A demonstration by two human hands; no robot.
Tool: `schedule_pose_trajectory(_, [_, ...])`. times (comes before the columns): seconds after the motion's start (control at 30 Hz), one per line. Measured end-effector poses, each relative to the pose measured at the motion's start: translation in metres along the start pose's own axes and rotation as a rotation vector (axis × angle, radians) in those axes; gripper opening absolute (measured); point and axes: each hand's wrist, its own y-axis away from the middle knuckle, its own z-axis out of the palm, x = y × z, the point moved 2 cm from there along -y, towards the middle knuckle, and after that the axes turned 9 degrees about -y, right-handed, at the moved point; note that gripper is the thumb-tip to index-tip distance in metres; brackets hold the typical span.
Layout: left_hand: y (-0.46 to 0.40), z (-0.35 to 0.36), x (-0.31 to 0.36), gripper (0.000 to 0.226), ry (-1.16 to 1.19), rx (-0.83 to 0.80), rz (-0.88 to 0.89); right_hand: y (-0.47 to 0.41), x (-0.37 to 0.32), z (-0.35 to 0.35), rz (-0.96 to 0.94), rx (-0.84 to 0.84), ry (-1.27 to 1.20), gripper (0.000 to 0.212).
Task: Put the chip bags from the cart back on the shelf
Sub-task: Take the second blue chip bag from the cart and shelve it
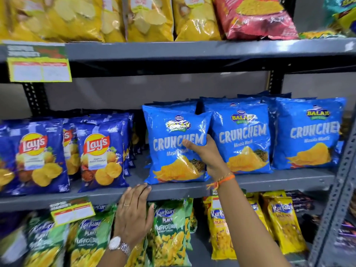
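Note:
A bright blue Crunchem chip bag [173, 151] stands upright on the middle grey shelf [269, 182], at the left end of a row of matching Crunchem bags [244, 139]. My right hand [207, 157] grips this bag by its right edge, thumb across the front. My left hand [134, 211] rests flat against the shelf's front lip just below the bag, fingers apart, holding nothing. The cart is out of view.
Dark blue Lay's bags [96, 155] fill the shelf's left part. Yellow chip bags [146, 18] and a red bag [256, 18] sit on the shelf above. Green Kurkure Puffcorn bags [167, 228] and yellow Kurkure bags [283, 222] line the shelf below. A grey upright post [337, 199] stands at right.

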Motion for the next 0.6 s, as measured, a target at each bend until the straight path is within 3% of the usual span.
schedule_pose_trajectory(0.27, [0.003, -0.001, -0.004, 0.049, -0.015, 0.009, 0.034, -0.019, -0.008, 0.012, -0.051, -0.045, -0.018, 0.062])
schedule_pose_trajectory(0.6, [0.010, -0.005, -0.025, 0.050, -0.023, -0.005, -0.015, -0.028, 0.002, 0.014, -0.029, -0.019, -0.003, 0.059])
